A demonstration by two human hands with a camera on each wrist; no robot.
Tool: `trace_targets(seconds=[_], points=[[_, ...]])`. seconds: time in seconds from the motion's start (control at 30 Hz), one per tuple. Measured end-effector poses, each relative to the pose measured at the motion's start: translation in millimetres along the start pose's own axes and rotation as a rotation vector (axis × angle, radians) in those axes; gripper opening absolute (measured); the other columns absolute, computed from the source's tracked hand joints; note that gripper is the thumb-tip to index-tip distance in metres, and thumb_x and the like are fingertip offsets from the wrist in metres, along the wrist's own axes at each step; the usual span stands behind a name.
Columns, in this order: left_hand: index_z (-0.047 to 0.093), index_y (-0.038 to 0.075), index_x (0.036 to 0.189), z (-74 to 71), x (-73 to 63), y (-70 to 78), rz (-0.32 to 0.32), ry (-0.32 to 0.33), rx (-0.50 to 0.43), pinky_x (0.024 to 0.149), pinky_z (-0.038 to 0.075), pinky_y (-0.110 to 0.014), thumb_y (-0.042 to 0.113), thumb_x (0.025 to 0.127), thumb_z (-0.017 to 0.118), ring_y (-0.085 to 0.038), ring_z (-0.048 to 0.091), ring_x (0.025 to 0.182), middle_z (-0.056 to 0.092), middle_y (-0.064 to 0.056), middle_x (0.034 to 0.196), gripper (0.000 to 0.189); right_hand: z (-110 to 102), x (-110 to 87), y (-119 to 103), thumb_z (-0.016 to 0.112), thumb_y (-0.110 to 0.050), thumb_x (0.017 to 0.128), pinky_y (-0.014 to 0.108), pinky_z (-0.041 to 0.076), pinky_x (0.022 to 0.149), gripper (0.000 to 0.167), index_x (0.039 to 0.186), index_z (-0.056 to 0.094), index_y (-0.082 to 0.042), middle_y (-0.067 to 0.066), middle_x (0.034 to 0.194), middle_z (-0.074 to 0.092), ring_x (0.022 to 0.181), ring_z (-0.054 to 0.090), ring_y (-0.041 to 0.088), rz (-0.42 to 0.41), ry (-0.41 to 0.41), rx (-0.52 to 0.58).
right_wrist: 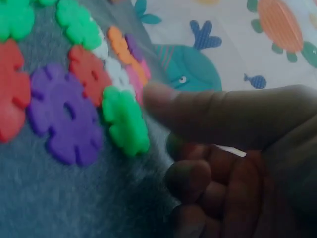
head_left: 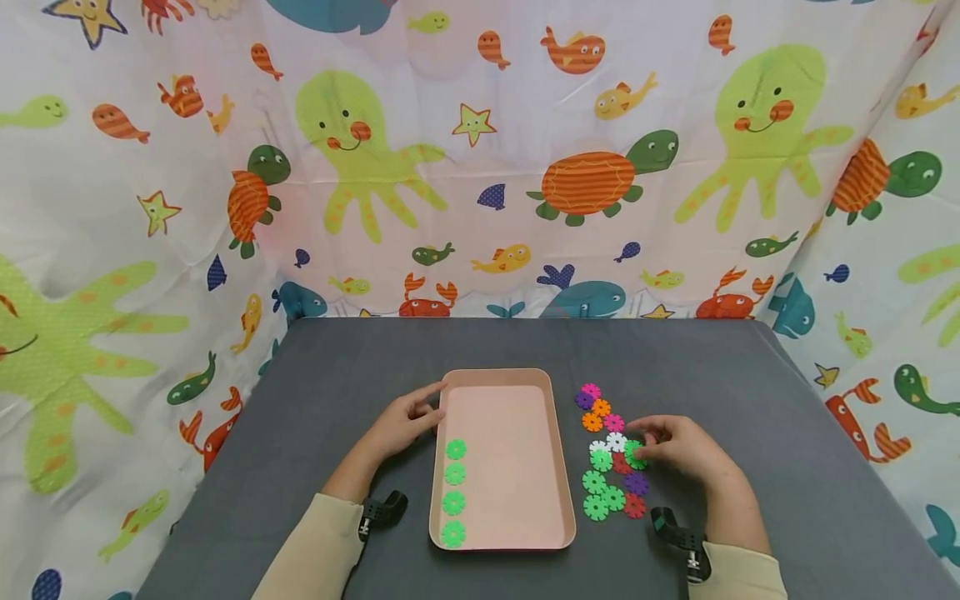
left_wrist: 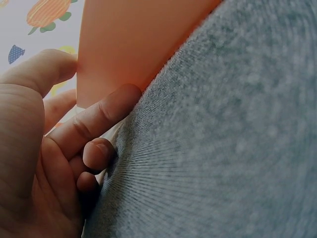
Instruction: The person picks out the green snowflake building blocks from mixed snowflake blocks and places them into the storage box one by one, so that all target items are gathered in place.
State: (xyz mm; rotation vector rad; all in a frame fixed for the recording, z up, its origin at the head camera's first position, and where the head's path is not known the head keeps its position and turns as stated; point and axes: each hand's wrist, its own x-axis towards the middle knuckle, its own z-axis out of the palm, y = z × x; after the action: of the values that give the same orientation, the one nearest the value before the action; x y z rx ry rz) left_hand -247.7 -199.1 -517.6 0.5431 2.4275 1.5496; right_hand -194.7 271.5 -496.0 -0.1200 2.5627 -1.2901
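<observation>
Tray: pink, shallow, at the middle of the tabletop, between the two hands.
Left hand: at the tray's left side, toward the far corner; thumb tip at the rim, one nearly straight finger along the outside wall, other fingers curled below; in contact with the tray, nothing lifted.
Right hand: right of the loose pieces, next to the nearest green piece; thumb and fingers loosely bent with a gap between, no piece in hold; cannot tell if the thumb touches that piece.
Green row: four flower-shaped pieces in a column inside the tray, along its left wall, near half, spaced apart.
Loose pieces, far end: pink, purple and two orange, clustered; a second pink just nearer.
Loose pieces, middle: two white, one red, two green, close together, some overlapping.
Loose pieces, near end: three green, one purple, one red.
Wrists: black camera on each, beige sleeves.
Tabletop cover: grey cloth.
Backdrop: white curtain with octopuses, turtles, crabs, fish.
</observation>
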Motion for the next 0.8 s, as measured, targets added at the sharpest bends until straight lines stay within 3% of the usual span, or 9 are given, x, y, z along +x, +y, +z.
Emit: trace_targets(seconds=[0.1, 0.33, 0.53, 0.7, 0.8], points=[[0.043, 0.002, 0.155, -0.5, -2.9, 7.3, 0.004, -0.001, -0.008, 0.052, 0.037, -0.027, 0.011, 0.104, 0.063, -0.010, 0.040, 0.049, 0.062, -0.030, 0.077, 0.056, 1.5, -0.9, 4.4, 0.083, -0.010, 0.087, 0.032, 0.037, 0.061, 0.040, 0.123, 0.070, 0.003, 0.003, 0.073, 0.050, 0.068, 0.047, 0.020, 0.036, -0.023, -0.001], [0.042, 0.008, 0.157, 0.6, 6.5, -21.3, -0.006, 0.009, 0.017, 0.053, 0.036, -0.027, 0.017, 0.105, 0.063, -0.011, 0.040, 0.049, 0.064, -0.027, 0.077, 0.057, 4.9, -0.1, 4.6, 0.085, -0.013, 0.085, 0.034, 0.036, 0.062, 0.033, 0.113, 0.072, -0.001, 0.004, 0.075, 0.049, 0.069, 0.045, 0.020, 0.039, 0.024, -0.058], [0.045, 0.013, 0.157, -0.4, 7.5, -26.2, 0.020, 0.022, 0.009, 0.053, 0.037, -0.027, 0.023, 0.103, 0.066, -0.011, 0.042, 0.050, 0.067, -0.019, 0.077, 0.059, 4.0, 2.1, 0.7, 0.084, -0.012, 0.085, 0.037, 0.042, 0.065, 0.027, 0.101, 0.065, -0.002, 0.007, 0.085, 0.056, 0.075, 0.051, 0.022, 0.049, 0.106, -0.116], [0.047, 0.015, 0.156, 0.0, 7.2, -26.4, 0.020, 0.020, 0.019, 0.053, 0.038, -0.028, 0.026, 0.103, 0.067, -0.012, 0.043, 0.050, 0.067, -0.010, 0.074, 0.058, 4.4, 1.6, -6.3, 0.081, -0.012, 0.090, 0.037, 0.053, 0.064, 0.038, 0.119, 0.061, 0.001, 0.008, 0.081, 0.059, 0.069, 0.061, 0.023, 0.070, 0.129, 0.012], [0.047, 0.015, 0.156, 0.3, 8.0, -27.0, 0.023, 0.018, 0.030, 0.054, 0.039, -0.028, 0.027, 0.103, 0.067, -0.011, 0.044, 0.051, 0.067, -0.006, 0.073, 0.058, 2.7, 0.1, -14.8, 0.079, -0.012, 0.093, 0.038, 0.059, 0.068, 0.048, 0.132, 0.057, 0.005, 0.012, 0.083, 0.065, 0.072, 0.068, 0.028, 0.032, 0.116, 0.127]])
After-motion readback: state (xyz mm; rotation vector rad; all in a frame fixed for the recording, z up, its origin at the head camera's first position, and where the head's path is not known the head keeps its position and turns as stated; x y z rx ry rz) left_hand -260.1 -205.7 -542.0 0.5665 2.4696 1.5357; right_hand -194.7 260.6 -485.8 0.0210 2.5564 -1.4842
